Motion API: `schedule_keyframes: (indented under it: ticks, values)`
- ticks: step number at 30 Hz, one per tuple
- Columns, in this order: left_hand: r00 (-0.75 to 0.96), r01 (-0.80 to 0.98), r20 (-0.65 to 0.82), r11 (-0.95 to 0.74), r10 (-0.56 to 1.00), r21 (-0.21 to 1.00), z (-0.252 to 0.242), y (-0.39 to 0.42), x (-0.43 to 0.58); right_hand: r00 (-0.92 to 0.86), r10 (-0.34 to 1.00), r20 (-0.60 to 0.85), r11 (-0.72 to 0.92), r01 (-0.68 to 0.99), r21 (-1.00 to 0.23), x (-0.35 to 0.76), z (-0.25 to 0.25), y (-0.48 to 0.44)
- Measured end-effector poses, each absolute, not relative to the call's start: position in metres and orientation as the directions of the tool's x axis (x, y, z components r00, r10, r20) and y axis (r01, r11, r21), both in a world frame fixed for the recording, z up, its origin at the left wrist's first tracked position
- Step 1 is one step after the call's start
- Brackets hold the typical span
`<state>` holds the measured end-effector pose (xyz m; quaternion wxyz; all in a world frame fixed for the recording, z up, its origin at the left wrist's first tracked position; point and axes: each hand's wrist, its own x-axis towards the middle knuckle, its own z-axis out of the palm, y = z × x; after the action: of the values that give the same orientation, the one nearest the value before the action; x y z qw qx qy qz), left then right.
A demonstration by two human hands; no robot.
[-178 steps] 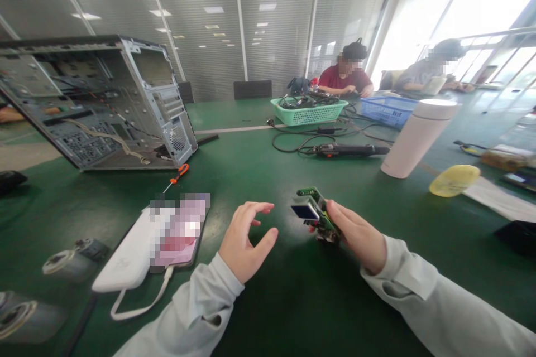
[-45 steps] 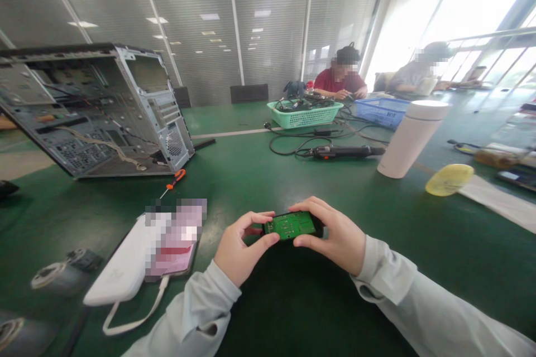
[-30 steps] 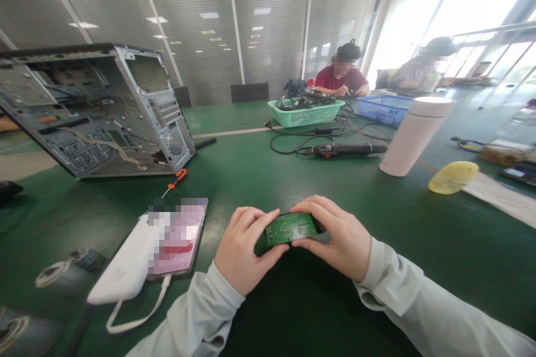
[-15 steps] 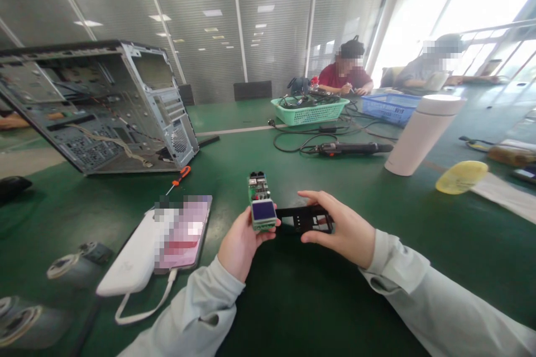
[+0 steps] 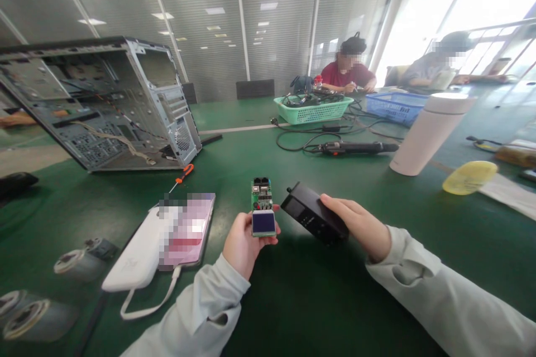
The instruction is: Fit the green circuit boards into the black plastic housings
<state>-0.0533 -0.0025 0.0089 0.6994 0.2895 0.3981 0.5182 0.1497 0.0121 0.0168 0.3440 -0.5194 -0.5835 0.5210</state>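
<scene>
My left hand is closed round the lower end of a green circuit board, whose small dark display screen faces up toward me. Two black round parts top the board's far end. To its right, my right hand grips a black plastic casing by its right end, fingers over the upper edge and thumb hidden. The casing is tilted, with a window and a row of small marks on the face toward me. Board and casing are apart.
An open computer case stands at the left, near an orange-handled screwdriver. A white power bank and phone lie closer. Beyond are an electric screwdriver, green basket, blue basket and pink bottle. Two people sit behind.
My right hand has turned the casing over from its open, hollow side to its outer face and tilted it. The board stays in my left hand, its screen tipped slightly more toward me.
</scene>
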Motion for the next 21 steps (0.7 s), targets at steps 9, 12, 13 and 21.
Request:
schedule_keyframes:
  ticks: [9,12,13,21]
  values:
    - [0.077,-0.609,-0.377,0.343,0.923,0.715,0.015,0.002,-0.055,-0.828,0.504,-0.247,-0.677,-0.202,-0.708,0.135,0.005,-0.005]
    - [0.096,-0.607,-0.373,0.351,0.923,0.713,0.017,0.002,-0.057,-0.762,0.588,-0.272,-0.596,-0.18,-0.783,0.13,0.01,-0.012]
    - [0.102,-0.602,-0.367,0.351,0.925,0.717,0.017,0.002,-0.057,-0.71,0.653,-0.263,-0.508,-0.153,-0.848,0.131,0.013,-0.013]
    - [0.132,-0.575,-0.326,0.34,0.936,0.744,0.017,0.001,-0.057,-0.161,0.888,0.43,0.352,0.839,-0.414,0.266,0.01,-0.028]
